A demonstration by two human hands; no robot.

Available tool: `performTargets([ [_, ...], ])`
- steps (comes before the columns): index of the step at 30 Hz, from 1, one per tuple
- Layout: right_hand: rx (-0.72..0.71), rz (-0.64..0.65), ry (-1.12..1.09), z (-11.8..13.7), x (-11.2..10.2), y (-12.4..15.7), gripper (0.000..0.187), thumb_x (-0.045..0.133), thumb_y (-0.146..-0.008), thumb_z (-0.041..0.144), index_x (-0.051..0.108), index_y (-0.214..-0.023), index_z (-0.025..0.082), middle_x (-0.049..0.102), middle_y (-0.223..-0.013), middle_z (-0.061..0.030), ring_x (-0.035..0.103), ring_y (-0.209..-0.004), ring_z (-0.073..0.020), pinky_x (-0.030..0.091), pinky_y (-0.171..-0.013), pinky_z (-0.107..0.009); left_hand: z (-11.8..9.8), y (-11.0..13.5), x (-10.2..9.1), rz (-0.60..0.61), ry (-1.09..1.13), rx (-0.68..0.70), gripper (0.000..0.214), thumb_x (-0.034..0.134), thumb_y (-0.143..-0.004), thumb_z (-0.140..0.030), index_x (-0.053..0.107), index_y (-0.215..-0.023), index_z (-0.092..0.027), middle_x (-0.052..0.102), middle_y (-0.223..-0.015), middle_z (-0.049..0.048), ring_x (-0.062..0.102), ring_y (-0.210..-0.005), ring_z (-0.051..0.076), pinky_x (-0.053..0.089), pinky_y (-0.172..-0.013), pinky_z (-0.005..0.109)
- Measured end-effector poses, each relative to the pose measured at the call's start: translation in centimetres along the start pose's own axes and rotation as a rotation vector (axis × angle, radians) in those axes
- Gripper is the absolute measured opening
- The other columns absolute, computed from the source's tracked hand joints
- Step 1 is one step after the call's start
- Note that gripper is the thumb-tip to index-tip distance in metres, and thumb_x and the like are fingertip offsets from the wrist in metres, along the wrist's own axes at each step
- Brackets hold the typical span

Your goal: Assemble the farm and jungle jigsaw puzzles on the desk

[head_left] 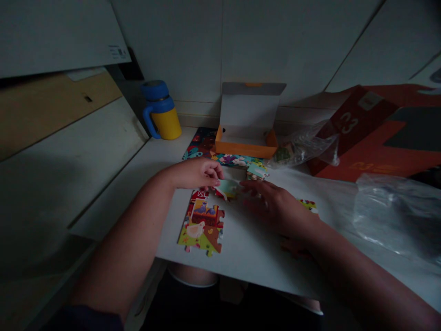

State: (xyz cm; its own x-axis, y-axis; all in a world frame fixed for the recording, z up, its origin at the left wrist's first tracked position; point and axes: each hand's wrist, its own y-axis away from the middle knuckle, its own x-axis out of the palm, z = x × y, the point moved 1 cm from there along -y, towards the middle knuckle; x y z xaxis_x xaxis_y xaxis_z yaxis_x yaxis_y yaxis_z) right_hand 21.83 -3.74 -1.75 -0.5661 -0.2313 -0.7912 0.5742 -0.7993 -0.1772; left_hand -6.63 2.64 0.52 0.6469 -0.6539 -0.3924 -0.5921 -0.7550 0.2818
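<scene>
My left hand [203, 174] pinches a pale green puzzle piece [226, 187] between thumb and curled fingers, just above the table. At the piece's right edge are the fingertips of my right hand [274, 200], closed on it; its lower fingers are smeared by motion. Below my left hand lies a joined puzzle section [203, 225] showing a white hen, blue birds and a red building. Another puzzle piece [257, 171] with pale green on it sits behind my right hand. More pieces [308, 204] lie partly hidden beneath my right forearm.
An open orange box [246, 148] stands at the back on a colourful picture sheet [203, 142]. Left of it is a blue and yellow mug [165, 117]. At right are a clear plastic bag [303, 145], a red-orange bag [375, 142] and more clear plastic [396, 211].
</scene>
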Motion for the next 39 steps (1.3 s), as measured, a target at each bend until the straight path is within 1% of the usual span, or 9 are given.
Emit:
performTargets([
  [4, 0.097, -0.047, -0.087, 0.5, -0.3, 0.0, 0.040, 0.062, -0.102, 0.035, 0.064, -0.141, 0.024, 0.079, -0.103, -0.0069, 0.073, -0.079, -0.0200, 0.056, -0.071, -0.031, -0.6, -1.2, 2.7, 0.016, 0.125, 0.074, 0.020, 0.077, -0.089, -0.027, 0.064, -0.104, -0.021, 0.071, -0.084, -0.0002, 0.068, -0.069, 0.013, 0.052, -0.068, 0.028],
  [8, 0.150, -0.061, -0.130, 0.1, -0.6, -0.1, 0.031, 0.061, -0.102, 0.034, 0.072, -0.129, 0.024, 0.078, -0.089, -0.0034, 0.069, -0.071, -0.0173, 0.050, -0.064, -0.027, -0.9, -1.6, 3.9, -0.024, 0.086, 0.117, 0.018, 0.074, -0.091, -0.028, 0.063, -0.103, -0.020, 0.071, -0.088, 0.0011, 0.068, -0.075, 0.014, 0.053, -0.071, 0.030],
  [12, 0.213, -0.143, -0.145, -0.7, -0.6, -0.2, 0.032, 0.063, -0.101, 0.038, 0.072, -0.128, 0.024, 0.077, -0.086, -0.0032, 0.069, -0.070, -0.0177, 0.047, -0.061, -0.027, -0.7, -1.1, 2.4, -0.255, -0.352, 0.110, 0.035, 0.084, -0.084, -0.041, 0.070, -0.107, -0.020, 0.072, -0.095, 0.0031, 0.066, -0.086, 0.019, 0.048, -0.074, 0.031],
  [14, 0.255, -0.168, -0.157, -1.0, -0.5, -0.2, 0.032, 0.063, -0.100, 0.040, 0.072, -0.127, 0.023, 0.077, -0.084, -0.0032, 0.068, -0.067, -0.0177, 0.046, -0.058, -0.027, -0.6, -0.9, 1.9, -0.225, -0.576, 0.068, 0.040, 0.090, -0.077, -0.045, 0.073, -0.104, -0.020, 0.073, -0.098, 0.0033, 0.065, -0.089, 0.021, 0.046, -0.075, 0.031],
  [17, 0.276, -0.188, -0.174, -1.3, -0.4, -0.2, 0.033, 0.065, -0.099, 0.041, 0.072, -0.125, 0.024, 0.078, -0.084, -0.0027, 0.069, -0.067, -0.0180, 0.048, -0.059, -0.028, -0.8, -0.8, 2.1, -0.123, -0.723, 0.067, 0.039, 0.092, -0.074, -0.042, 0.074, -0.100, -0.020, 0.073, -0.104, 0.0048, 0.065, -0.093, 0.022, 0.045, -0.078, 0.031],
  [23, 0.275, -0.190, -0.176, -1.3, -0.5, -0.3, 0.032, 0.066, -0.097, 0.041, 0.073, -0.124, 0.025, 0.078, -0.083, -0.0027, 0.072, -0.068, -0.0190, 0.051, -0.062, -0.030, -1.7, -1.2, 4.5, -0.043, -0.647, 0.090, 0.035, 0.092, -0.075, -0.037, 0.072, -0.098, -0.019, 0.074, -0.098, 0.0035, 0.065, -0.085, 0.020, 0.043, -0.072, 0.030],
  [27, 0.276, -0.189, -0.156, -1.3, -0.6, -0.4, 0.032, 0.066, -0.096, 0.041, 0.074, -0.123, 0.026, 0.078, -0.081, -0.0027, 0.071, -0.066, -0.0191, 0.052, -0.062, -0.031, -1.9, -1.3, 5.4, -0.020, -0.536, 0.003, 0.041, 0.094, -0.072, -0.035, 0.069, -0.101, -0.020, 0.076, -0.093, 0.0015, 0.068, -0.081, 0.019, 0.044, -0.071, 0.030],
  [33, 0.260, -0.181, -0.124, -1.6, -0.3, -0.4, 0.031, 0.067, -0.096, 0.039, 0.076, -0.122, 0.026, 0.079, -0.084, -0.0035, 0.072, -0.066, -0.0196, 0.052, -0.062, -0.031, -0.7, -1.0, 4.7, -0.038, -0.348, 0.019, 0.062, 0.092, -0.073, -0.031, 0.056, -0.123, -0.023, 0.075, -0.093, -0.0023, 0.070, -0.082, 0.018, 0.047, -0.069, 0.028],
  [39, 0.218, -0.143, -0.078, -1.1, 0.1, -0.8, 0.026, 0.069, -0.096, 0.030, 0.077, -0.121, 0.026, 0.082, -0.097, -0.0054, 0.076, -0.078, -0.0220, 0.057, -0.071, -0.032, -0.7, -0.9, 4.4, -0.057, -0.405, 0.036, 0.053, 0.089, -0.073, -0.025, 0.055, -0.114, -0.024, 0.071, -0.089, -0.0038, 0.068, -0.079, 0.018, 0.045, -0.069, 0.029],
])
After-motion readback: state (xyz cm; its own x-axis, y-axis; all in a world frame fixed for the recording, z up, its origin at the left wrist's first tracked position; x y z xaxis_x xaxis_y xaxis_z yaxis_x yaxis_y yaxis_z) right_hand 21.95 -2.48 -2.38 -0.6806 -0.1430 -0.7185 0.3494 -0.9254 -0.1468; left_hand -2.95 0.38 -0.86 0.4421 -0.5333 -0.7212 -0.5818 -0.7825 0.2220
